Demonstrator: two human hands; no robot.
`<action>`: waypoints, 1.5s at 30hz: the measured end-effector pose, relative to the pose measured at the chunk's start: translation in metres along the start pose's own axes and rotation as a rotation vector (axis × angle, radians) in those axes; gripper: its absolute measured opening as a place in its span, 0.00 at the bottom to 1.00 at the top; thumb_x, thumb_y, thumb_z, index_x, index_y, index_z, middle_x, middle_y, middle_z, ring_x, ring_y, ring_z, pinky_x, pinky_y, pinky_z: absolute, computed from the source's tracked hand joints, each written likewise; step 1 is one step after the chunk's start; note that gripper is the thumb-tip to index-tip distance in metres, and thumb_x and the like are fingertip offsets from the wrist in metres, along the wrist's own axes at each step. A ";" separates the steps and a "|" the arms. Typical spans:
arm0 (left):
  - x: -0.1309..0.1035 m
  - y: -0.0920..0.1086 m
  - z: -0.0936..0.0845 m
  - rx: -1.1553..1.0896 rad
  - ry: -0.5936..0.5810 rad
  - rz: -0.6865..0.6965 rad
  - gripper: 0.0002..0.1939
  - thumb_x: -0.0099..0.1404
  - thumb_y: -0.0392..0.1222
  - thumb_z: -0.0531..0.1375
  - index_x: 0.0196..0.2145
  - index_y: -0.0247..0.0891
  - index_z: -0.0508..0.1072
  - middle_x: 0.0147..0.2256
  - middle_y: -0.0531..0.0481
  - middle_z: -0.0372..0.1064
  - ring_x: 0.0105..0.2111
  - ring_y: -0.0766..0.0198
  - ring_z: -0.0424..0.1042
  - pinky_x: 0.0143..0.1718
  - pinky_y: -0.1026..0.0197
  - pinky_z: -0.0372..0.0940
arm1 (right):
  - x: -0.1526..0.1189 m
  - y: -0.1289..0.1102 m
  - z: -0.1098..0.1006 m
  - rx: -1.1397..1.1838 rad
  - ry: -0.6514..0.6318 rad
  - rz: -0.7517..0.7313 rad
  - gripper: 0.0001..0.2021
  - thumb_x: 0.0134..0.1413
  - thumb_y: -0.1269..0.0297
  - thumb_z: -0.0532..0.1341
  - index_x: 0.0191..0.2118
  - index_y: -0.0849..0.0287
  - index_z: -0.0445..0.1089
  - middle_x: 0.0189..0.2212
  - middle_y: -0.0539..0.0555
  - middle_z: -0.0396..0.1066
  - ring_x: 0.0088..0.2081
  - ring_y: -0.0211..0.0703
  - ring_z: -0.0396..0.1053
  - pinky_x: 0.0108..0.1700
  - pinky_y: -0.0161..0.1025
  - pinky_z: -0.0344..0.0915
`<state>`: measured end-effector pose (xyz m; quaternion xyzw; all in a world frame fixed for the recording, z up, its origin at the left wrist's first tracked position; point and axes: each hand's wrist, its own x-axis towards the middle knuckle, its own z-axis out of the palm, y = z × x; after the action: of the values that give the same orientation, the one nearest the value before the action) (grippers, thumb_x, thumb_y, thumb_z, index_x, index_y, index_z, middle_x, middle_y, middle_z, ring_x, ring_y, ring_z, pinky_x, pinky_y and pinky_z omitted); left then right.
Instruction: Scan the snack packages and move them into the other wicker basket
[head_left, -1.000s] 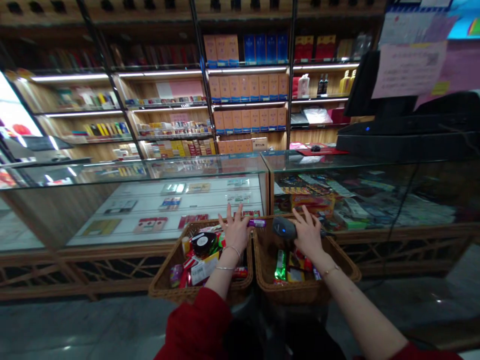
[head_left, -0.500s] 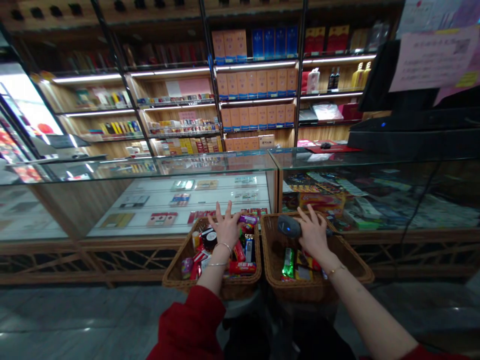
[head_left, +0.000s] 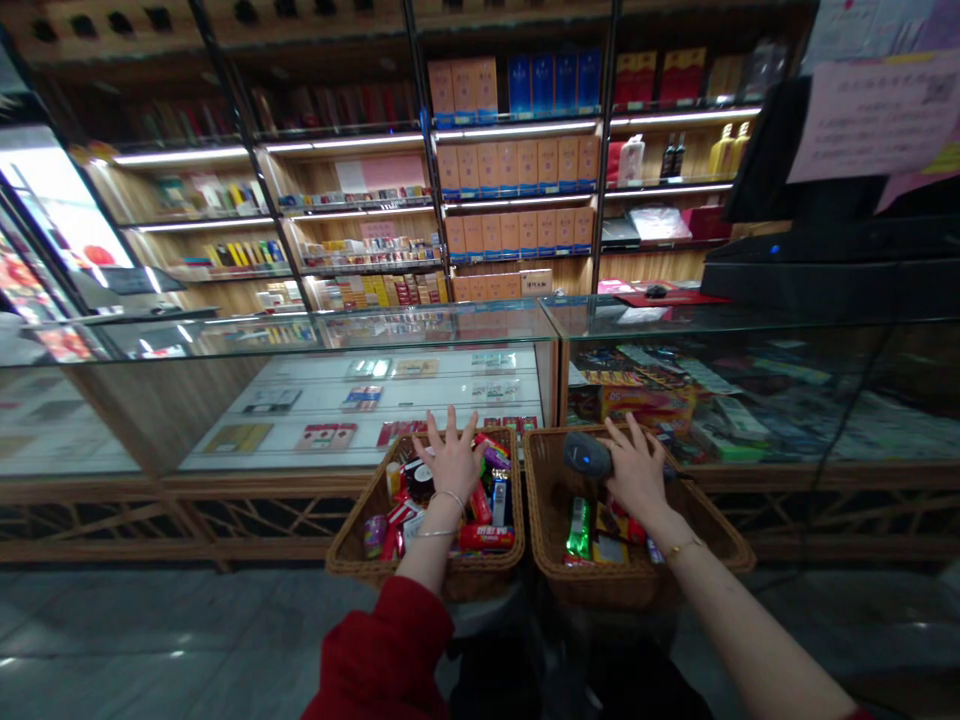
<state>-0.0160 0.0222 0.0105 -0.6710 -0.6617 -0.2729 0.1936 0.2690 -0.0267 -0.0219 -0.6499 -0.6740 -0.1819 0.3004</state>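
Observation:
My left hand (head_left: 452, 465) hovers over the left wicker basket (head_left: 352, 535) with its fingers spread and nothing visible in them. That basket is full of packaged snacks: a purple packet (head_left: 496, 456) just right of my fingers, a red packet (head_left: 486, 537), a blue packet (head_left: 500, 497) and a dark round container (head_left: 418, 479). Above the right wicker basket (head_left: 551, 570), my right hand (head_left: 636, 470) grips a dark barcode scanner (head_left: 587, 456) showing a small blue light. Beneath it lie a green packet (head_left: 578, 528) and a yellow one (head_left: 609, 547); my hand hides part of this basket.
A glass display counter (head_left: 405, 340) stands just behind both baskets. On its right side sits a monitor (head_left: 772, 150) with papers stuck on it, and a black cable (head_left: 847, 420) hangs down. Lit shelves of boxes (head_left: 517, 165) line the wall.
The purple packet at my left fingertips now lies in the left basket, and those fingers have come away from it. My right hand and the scanner have shifted slightly right.

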 end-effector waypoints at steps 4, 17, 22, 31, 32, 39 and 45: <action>-0.001 0.000 0.004 -0.020 0.002 0.002 0.27 0.65 0.51 0.58 0.62 0.53 0.65 0.68 0.45 0.51 0.69 0.37 0.37 0.63 0.25 0.37 | 0.000 0.005 0.003 -0.002 0.011 -0.005 0.25 0.40 0.76 0.57 0.47 0.55 0.73 0.63 0.53 0.63 0.68 0.55 0.45 0.60 0.56 0.46; -0.003 0.034 -0.004 -0.030 -0.070 0.108 0.29 0.65 0.52 0.57 0.63 0.44 0.64 0.68 0.43 0.51 0.70 0.38 0.37 0.65 0.28 0.39 | 0.000 0.023 0.002 -0.029 -0.027 0.015 0.25 0.41 0.77 0.57 0.49 0.55 0.73 0.63 0.54 0.62 0.69 0.55 0.44 0.60 0.56 0.46; -0.005 0.058 0.003 -0.066 -0.123 0.195 0.32 0.65 0.52 0.57 0.64 0.41 0.62 0.69 0.43 0.47 0.70 0.37 0.35 0.66 0.30 0.37 | 0.000 0.034 0.000 -0.044 -0.048 0.021 0.25 0.41 0.76 0.57 0.48 0.55 0.73 0.64 0.54 0.62 0.69 0.55 0.44 0.59 0.55 0.46; -0.011 0.103 0.013 -0.100 -0.266 0.402 0.35 0.64 0.52 0.59 0.65 0.40 0.59 0.69 0.43 0.48 0.70 0.39 0.37 0.68 0.32 0.35 | 0.003 0.061 0.001 -0.101 -0.122 -0.006 0.25 0.41 0.76 0.59 0.48 0.55 0.73 0.63 0.53 0.62 0.69 0.56 0.43 0.60 0.57 0.46; -0.012 0.107 0.014 -0.095 -0.294 0.423 0.35 0.64 0.52 0.60 0.65 0.40 0.59 0.69 0.43 0.48 0.70 0.38 0.37 0.68 0.32 0.35 | 0.004 0.063 0.001 -0.106 -0.131 -0.015 0.24 0.41 0.76 0.59 0.48 0.55 0.73 0.63 0.54 0.63 0.69 0.56 0.43 0.60 0.57 0.46; -0.012 0.124 0.024 0.007 -0.526 0.592 0.35 0.61 0.55 0.62 0.63 0.41 0.64 0.68 0.41 0.50 0.69 0.37 0.40 0.67 0.31 0.36 | 0.015 0.070 0.007 -0.151 -0.235 -0.082 0.20 0.43 0.76 0.58 0.44 0.57 0.74 0.63 0.55 0.64 0.69 0.57 0.44 0.60 0.58 0.47; -0.019 0.130 0.048 0.049 -0.756 0.731 0.32 0.55 0.56 0.67 0.55 0.44 0.72 0.65 0.40 0.58 0.67 0.37 0.47 0.65 0.28 0.34 | 0.016 0.072 0.018 -0.186 -0.283 -0.127 0.15 0.50 0.75 0.55 0.41 0.58 0.74 0.62 0.54 0.65 0.69 0.58 0.44 0.61 0.59 0.45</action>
<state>0.1186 0.0302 -0.0253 -0.9049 -0.4143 0.0890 0.0393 0.3376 0.0034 -0.0353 -0.6501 -0.7295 -0.1691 0.1290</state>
